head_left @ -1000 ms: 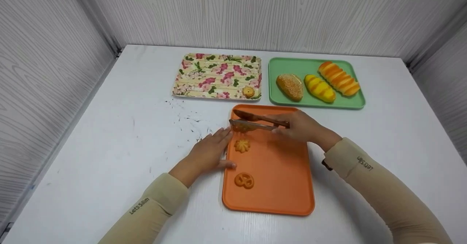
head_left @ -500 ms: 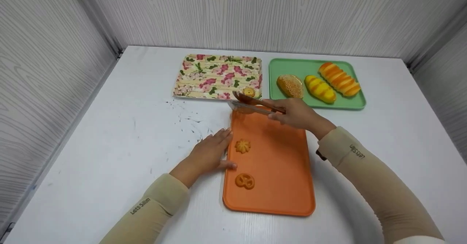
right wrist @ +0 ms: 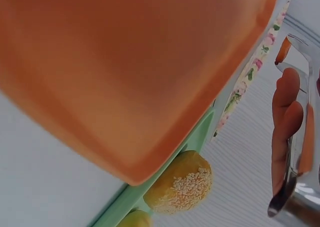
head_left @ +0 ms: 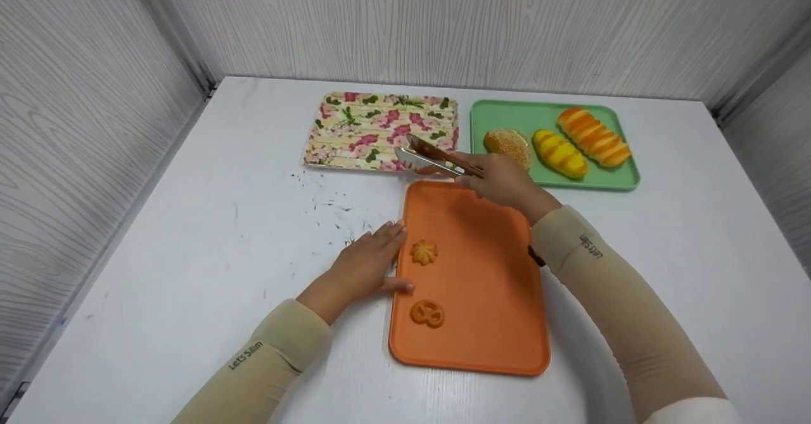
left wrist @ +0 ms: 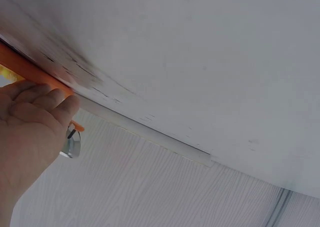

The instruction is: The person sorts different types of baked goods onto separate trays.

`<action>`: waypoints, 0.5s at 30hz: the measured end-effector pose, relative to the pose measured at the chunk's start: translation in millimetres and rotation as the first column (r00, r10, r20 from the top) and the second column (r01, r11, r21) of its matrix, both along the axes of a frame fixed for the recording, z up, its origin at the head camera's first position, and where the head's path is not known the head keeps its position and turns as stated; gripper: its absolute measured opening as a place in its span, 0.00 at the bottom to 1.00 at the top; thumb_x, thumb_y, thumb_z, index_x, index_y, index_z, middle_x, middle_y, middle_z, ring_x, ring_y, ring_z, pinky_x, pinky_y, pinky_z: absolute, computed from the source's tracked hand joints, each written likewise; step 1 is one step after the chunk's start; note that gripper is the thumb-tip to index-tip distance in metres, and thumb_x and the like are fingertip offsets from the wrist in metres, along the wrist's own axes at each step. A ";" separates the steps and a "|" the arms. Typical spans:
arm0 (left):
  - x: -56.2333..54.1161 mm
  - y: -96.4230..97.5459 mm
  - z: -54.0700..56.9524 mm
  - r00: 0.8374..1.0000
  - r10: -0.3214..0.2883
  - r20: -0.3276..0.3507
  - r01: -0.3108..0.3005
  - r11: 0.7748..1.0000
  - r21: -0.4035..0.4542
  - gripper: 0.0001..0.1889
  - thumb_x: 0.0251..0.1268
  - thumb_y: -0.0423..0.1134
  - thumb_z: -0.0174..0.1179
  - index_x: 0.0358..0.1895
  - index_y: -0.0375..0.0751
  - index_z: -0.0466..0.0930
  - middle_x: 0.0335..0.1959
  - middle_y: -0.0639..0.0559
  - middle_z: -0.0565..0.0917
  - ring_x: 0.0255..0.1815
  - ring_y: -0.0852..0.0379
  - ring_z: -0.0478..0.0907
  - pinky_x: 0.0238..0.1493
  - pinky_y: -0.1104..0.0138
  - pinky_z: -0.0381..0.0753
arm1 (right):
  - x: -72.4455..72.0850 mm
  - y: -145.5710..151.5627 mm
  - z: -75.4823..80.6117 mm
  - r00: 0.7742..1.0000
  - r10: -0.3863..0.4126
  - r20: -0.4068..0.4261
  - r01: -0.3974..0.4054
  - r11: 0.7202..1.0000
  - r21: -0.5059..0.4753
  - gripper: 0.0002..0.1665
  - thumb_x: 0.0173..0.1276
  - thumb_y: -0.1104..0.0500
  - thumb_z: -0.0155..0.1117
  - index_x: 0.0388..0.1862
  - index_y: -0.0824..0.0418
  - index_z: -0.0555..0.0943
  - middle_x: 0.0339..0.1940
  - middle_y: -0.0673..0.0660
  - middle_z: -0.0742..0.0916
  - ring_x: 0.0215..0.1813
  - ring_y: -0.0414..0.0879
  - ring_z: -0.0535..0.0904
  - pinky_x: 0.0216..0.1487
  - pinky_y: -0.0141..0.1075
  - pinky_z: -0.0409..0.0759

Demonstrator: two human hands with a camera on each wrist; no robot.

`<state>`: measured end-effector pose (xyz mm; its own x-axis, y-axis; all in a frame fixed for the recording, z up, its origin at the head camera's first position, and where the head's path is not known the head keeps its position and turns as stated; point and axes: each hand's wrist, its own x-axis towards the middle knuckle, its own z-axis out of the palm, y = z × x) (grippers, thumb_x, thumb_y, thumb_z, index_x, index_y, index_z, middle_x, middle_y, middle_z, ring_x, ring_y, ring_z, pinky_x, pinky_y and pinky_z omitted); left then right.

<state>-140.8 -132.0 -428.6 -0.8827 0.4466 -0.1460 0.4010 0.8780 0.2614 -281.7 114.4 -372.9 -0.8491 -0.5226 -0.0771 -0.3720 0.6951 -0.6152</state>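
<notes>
My right hand (head_left: 504, 182) grips a pair of tongs (head_left: 443, 158) above the gap between the orange tray (head_left: 488, 284) and the floral tray (head_left: 361, 123). A brown-orange piece (right wrist: 283, 49), probably a cookie, shows between the tong tips in the right wrist view. On the orange tray lie a flower-shaped cookie (head_left: 424, 253) and a pretzel-shaped cookie (head_left: 427, 314). With its fingers extended, my left hand (head_left: 362, 265) rests against the orange tray's left edge, the thumb reaching over the rim. The floral tray's lower right corner is hidden by the tongs and right hand.
At the back right, a green tray (head_left: 507, 113) bears a sesame bun (head_left: 509, 145), a yellow bread (head_left: 560, 153) and an orange striped loaf (head_left: 593, 137). Dark scuffs mark the white table (head_left: 222, 253). Panelled walls (head_left: 443, 25) enclose the back and sides.
My right hand has carried the tongs from the orange tray's upper left up toward the floral tray. The piece at that spot has left the orange tray. My left hand stays put.
</notes>
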 end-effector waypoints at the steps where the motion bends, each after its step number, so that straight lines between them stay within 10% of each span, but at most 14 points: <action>1: -0.2 0.1 0.0 1.000 0.002 0.003 -0.002 1.000 -0.001 0.53 0.53 0.68 0.57 0.75 0.37 0.50 0.76 0.46 0.50 0.75 0.50 0.44 0.71 0.56 0.51 | -1.1 -1.8 -0.9 1.000 -0.008 -0.002 0.008 1.000 0.009 0.32 0.69 0.48 0.60 0.71 0.40 0.65 0.37 0.55 0.86 0.31 0.53 0.82 0.32 0.42 0.78; 4: -0.4 0.6 0.4 1.000 0.009 0.014 -0.009 1.000 0.000 0.53 0.53 0.68 0.57 0.75 0.38 0.50 0.76 0.47 0.50 0.75 0.50 0.44 0.71 0.57 0.51 | -3.8 -6.9 -3.6 0.999 -0.027 -0.018 0.027 0.999 0.040 0.32 0.70 0.48 0.59 0.72 0.40 0.64 0.33 0.58 0.86 0.29 0.52 0.82 0.32 0.41 0.76; 9: -0.2 1.2 2.3 1.000 -0.001 0.007 0.001 1.000 -0.003 0.53 0.53 0.67 0.58 0.75 0.37 0.51 0.76 0.45 0.51 0.75 0.49 0.46 0.71 0.55 0.52 | -7.4 -15.5 -7.1 0.996 -0.027 -0.082 0.034 0.996 0.088 0.32 0.72 0.49 0.57 0.73 0.42 0.63 0.54 0.58 0.83 0.18 0.48 0.68 0.28 0.40 0.70; 15: -0.1 0.3 2.5 1.000 -0.002 -0.001 0.002 1.000 -0.006 0.53 0.53 0.68 0.58 0.75 0.36 0.51 0.75 0.45 0.51 0.75 0.49 0.46 0.71 0.55 0.52 | -11.4 -24.7 -12.0 0.995 -0.027 -0.093 0.035 0.996 0.088 0.32 0.72 0.49 0.56 0.73 0.48 0.64 0.67 0.55 0.74 0.52 0.51 0.78 0.50 0.44 0.74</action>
<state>-140.9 -131.7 -426.1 -0.8819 0.4475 -0.1481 0.4031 0.8788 0.2553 -293.1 89.7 -384.8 -0.8705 -0.4903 -0.0431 -0.4013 0.7577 -0.5147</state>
